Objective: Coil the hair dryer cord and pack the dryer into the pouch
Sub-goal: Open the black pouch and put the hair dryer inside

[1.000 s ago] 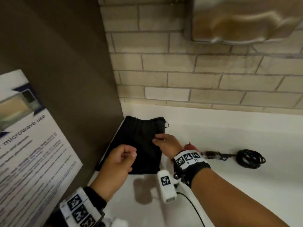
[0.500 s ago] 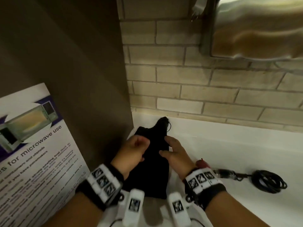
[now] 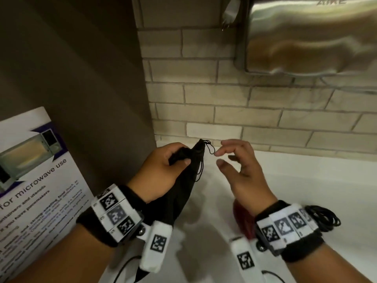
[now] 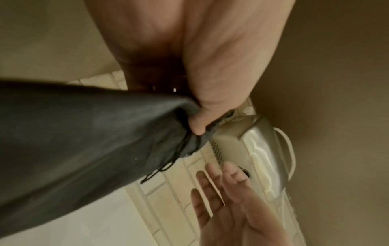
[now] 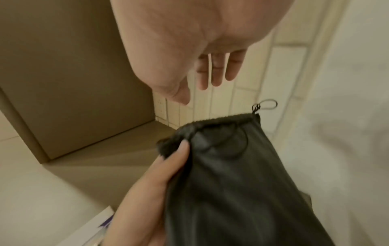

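Observation:
My left hand (image 3: 163,170) grips the black drawstring pouch (image 3: 183,186) by its gathered mouth and holds it up off the white counter (image 3: 295,190). The pouch (image 4: 84,141) hangs down from that grip, its thin drawstring (image 3: 210,148) dangling at the top corner. My right hand (image 3: 234,160) hovers just right of the pouch mouth with relaxed fingers, holding nothing. The pouch (image 5: 231,174) fills the lower half of the right wrist view. The red hair dryer (image 3: 242,219) lies mostly hidden under my right wrist, and its coiled black cord (image 3: 324,219) lies on the counter beyond.
A steel hand dryer (image 3: 306,37) is mounted on the brick wall (image 3: 224,109) above the counter. A brown panel (image 3: 81,78) stands at the left with a microwave notice (image 3: 36,170) stuck on it.
The left hand has gathered the pouch mouth and lifted the pouch off the counter. The right hand let go of the fabric and drew back to the right.

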A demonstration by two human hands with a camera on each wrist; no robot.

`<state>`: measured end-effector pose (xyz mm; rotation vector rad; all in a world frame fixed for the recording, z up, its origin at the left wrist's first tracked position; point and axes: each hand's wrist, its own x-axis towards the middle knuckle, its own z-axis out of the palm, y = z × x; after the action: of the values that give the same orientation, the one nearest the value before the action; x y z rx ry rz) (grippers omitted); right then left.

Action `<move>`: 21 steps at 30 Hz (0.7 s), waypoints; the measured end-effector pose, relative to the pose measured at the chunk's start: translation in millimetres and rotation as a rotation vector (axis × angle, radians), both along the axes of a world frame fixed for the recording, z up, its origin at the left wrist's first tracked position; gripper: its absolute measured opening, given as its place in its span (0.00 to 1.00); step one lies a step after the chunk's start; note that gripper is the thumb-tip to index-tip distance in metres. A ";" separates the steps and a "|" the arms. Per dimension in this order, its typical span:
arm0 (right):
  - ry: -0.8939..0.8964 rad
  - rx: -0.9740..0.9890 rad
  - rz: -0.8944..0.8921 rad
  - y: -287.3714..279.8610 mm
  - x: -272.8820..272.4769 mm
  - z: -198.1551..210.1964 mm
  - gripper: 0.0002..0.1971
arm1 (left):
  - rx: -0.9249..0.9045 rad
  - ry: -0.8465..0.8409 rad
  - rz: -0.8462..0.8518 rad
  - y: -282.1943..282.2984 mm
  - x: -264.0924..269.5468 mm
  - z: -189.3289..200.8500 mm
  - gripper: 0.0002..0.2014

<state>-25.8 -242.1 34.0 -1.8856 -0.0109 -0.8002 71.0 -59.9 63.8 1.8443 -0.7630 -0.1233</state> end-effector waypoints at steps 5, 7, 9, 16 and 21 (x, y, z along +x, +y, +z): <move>0.157 -0.247 0.209 -22.6 14.7 29.9 0.07 | -0.014 -0.053 -0.095 16.6 -19.7 10.5 0.09; 0.223 -0.279 0.278 -20.8 14.9 35.8 0.07 | -0.031 -0.063 -0.091 20.1 -23.9 12.9 0.10; 0.273 -0.245 0.341 -18.0 10.4 40.9 0.07 | -0.042 -0.064 -0.084 23.6 -26.8 15.2 0.10; 0.481 -0.423 0.394 -13.2 -2.9 49.3 0.20 | -0.012 -0.095 -0.149 38.6 -37.3 19.4 0.24; 0.574 -0.535 0.311 -3.7 -4.3 43.9 0.14 | 0.065 -0.215 -0.244 36.0 -47.3 25.2 0.26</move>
<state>-30.1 -245.8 77.9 -2.4812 -0.1693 -0.0149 23.7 -23.9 89.0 1.8389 -1.1463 -0.1082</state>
